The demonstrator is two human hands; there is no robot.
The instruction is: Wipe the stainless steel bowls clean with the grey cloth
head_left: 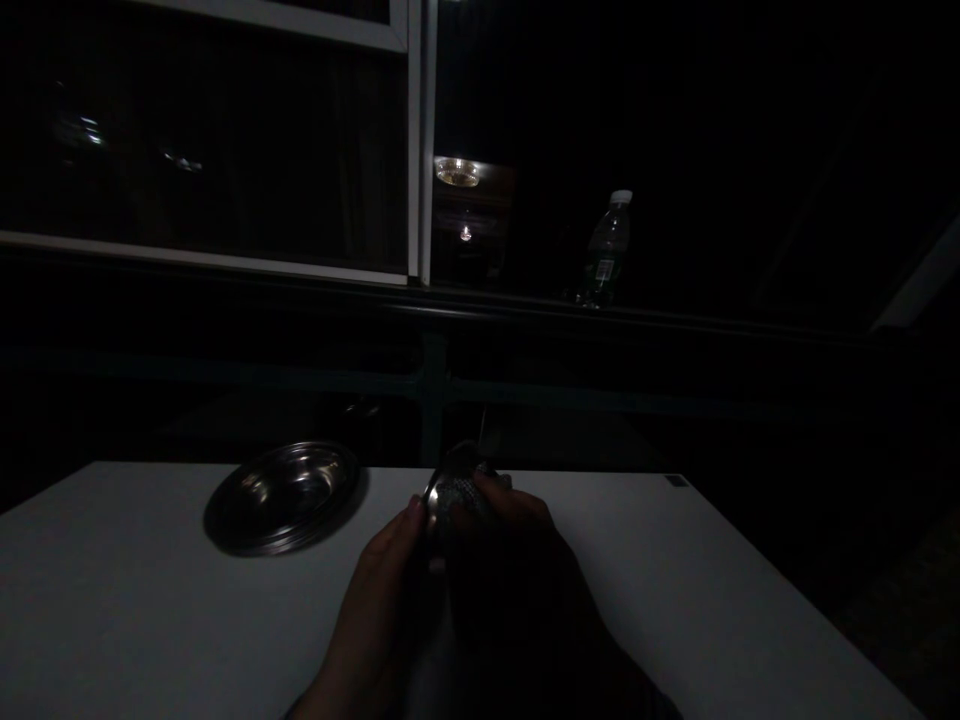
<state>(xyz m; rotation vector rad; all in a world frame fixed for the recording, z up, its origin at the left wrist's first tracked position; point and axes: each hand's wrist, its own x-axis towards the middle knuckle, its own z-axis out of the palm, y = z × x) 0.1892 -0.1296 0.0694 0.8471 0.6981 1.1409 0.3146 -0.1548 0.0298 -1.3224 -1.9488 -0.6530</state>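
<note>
The scene is very dark. Both my hands meet above the near middle of a white table. My left hand grips the rim of a small shiny metal object, perhaps a bowl held on edge. My right hand presses a grey scrubbing pad against it, fingers curled over the pad. A round steel plate lies flat on the table to the left of my hands, apart from them.
Behind the table runs a dark ledge with a plastic water bottle standing on it. White window frames with dark glass rise at the back. The table's right edge falls off into darkness.
</note>
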